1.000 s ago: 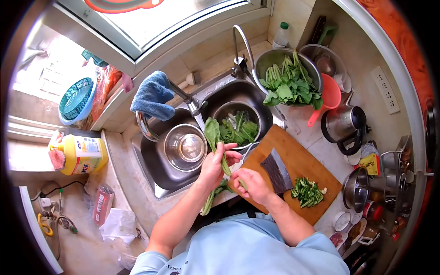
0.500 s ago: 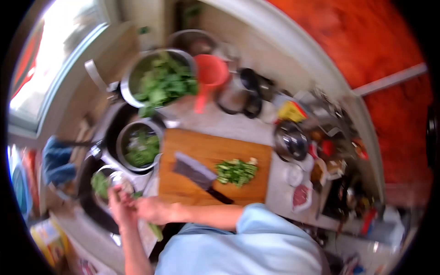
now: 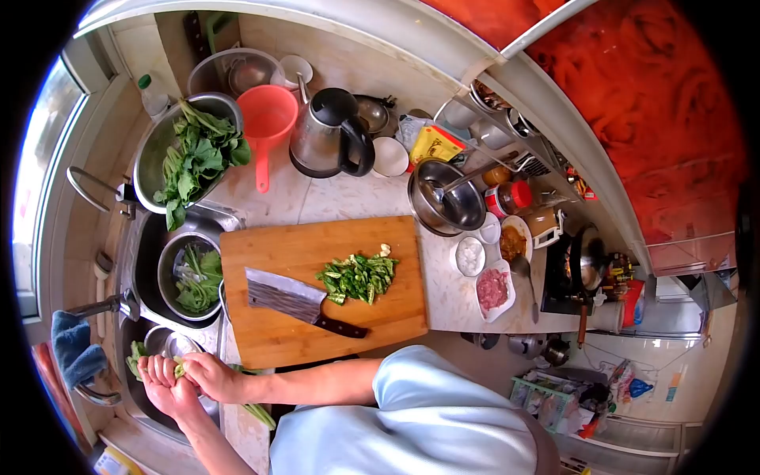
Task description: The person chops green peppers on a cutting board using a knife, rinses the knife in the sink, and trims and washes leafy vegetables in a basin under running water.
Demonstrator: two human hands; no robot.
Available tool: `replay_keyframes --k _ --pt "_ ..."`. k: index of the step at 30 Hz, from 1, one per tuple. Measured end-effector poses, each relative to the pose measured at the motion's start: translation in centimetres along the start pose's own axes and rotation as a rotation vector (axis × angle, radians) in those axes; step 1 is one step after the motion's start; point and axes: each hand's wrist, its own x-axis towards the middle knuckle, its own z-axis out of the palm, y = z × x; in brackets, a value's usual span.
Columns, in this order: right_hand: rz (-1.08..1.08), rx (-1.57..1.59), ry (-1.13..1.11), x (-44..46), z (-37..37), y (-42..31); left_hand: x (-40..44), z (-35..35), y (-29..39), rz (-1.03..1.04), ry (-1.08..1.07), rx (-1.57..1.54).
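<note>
Both hands are pressed together over the near sink basin (image 3: 133,396). My left hand (image 3: 162,388) has its fingers curled round a bit of leafy greens (image 3: 180,369). Against it, my right hand (image 3: 212,377) is closed on the same greens; most of the piece is hidden by the fingers. Green leaves (image 3: 136,362) show beyond the left hand, and a metal bowl (image 3: 161,339) sits behind both hands. Long green stems (image 3: 260,415) lie below my right forearm. On the wooden cutting board (image 3: 380,237) are a cleaver (image 3: 285,294) and chopped green peppers (image 3: 358,277).
A pot of greens (image 3: 168,269) stands in the far basin. Behind are a large bowl of leafy greens (image 3: 145,170), a red strainer (image 3: 269,115) and a kettle (image 3: 315,146). Rightward are a steel bowl (image 3: 447,198), a dish of minced meat (image 3: 492,290) and a stove (image 3: 556,261).
The view has turned and sharpened, so the board and counter things sit farther left. The hands stay together over the sink, with the left fingers more tightly curled.
</note>
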Motion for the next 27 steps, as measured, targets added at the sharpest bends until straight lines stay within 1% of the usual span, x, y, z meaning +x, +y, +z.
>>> replay_keyframes --k 1,3,4,5,7,9,10,11,12,13,14,15,16,17,19,20,21,22,23,25,26,27 --pt "0.194 0.165 -0.070 -0.2 -0.3 -1.3 -0.1 0.2 -0.4 0.025 -0.050 0.061" --pt "-0.086 -0.152 -0.117 -0.4 -1.5 -1.4 -0.5 0.8 -0.4 0.097 -0.149 0.189" --pt "-0.231 -0.298 -0.153 -0.4 -1.4 -1.7 -1.6 3.9 -1.6 0.173 0.039 0.342" --pt "-0.189 -0.342 -0.222 -0.8 -1.9 -4.2 -1.4 3.2 -1.2 0.100 -0.014 0.373" --pt "-0.149 -0.406 -0.279 -0.5 -2.7 -6.1 -1.3 3.3 -1.7 0.020 -0.017 0.353" --pt "-0.269 -0.331 -0.115 -0.2 -2.1 -3.3 -1.1 4.1 -3.0 0.099 0.208 0.252" --pt "-0.498 -0.369 0.057 0.3 -1.4 -1.8 -1.4 4.8 -3.8 0.181 0.220 0.284" --pt "-0.544 -0.382 0.048 0.6 -1.7 -2.5 -1.3 5.4 -4.4 0.272 0.255 0.274" --pt "-0.485 -0.231 -0.011 1.4 -1.9 -0.7 -0.9 6.6 -5.9 0.444 0.369 0.298" --pt "-0.684 -0.440 0.105 1.4 -2.1 -2.7 -0.1 6.0 -6.2 0.482 0.349 0.303" --pt "-0.696 -0.557 0.082 1.2 -2.3 -3.2 1.7 3.1 -5.2 0.458 0.368 0.401" --pt "-0.606 -0.557 0.071 1.1 -1.9 -3.1 3.4 0.2 -4.2 0.433 0.385 0.500" --pt "-0.440 -0.484 0.011 1.1 -2.3 -3.7 4.4 -0.6 -3.9 0.386 0.385 0.567" --pt "-0.273 -0.412 -0.045 1.0 -2.8 -4.4 5.1 -0.2 -4.3 0.271 0.359 0.609" --pt "-0.398 -0.441 -0.188 0.4 -5.1 -3.6 7.2 -0.2 -5.0 -0.002 0.255 0.643" --pt "-0.331 -0.414 -0.210 -0.1 -5.7 -4.3 9.4 -1.9 -5.0 -0.157 0.209 0.556" --pt "-0.261 -0.387 -0.229 -0.7 -6.1 -4.9 10.6 -3.2 -5.3 -0.112 0.389 0.852" --pt "-0.007 -0.211 -0.272 -1.4 -7.0 -3.4 11.6 -6.5 -4.9 -0.050 0.417 1.138" --pt "0.163 -0.022 -0.297 -1.7 -7.7 -3.3 12.2 -8.9 -4.5 0.012 0.444 1.420" --pt "0.337 0.123 -0.288 -2.1 -9.0 -3.3 8.0 -7.3 -3.1 0.180 0.310 1.426" --pt "0.410 0.186 -0.283 -2.3 -9.9 -3.2 6.0 -8.1 -1.7 0.153 0.306 1.603" --pt "0.482 0.243 -0.281 -2.2 -10.8 -3.1 3.2 -7.7 -1.2 0.218 0.263 1.767"
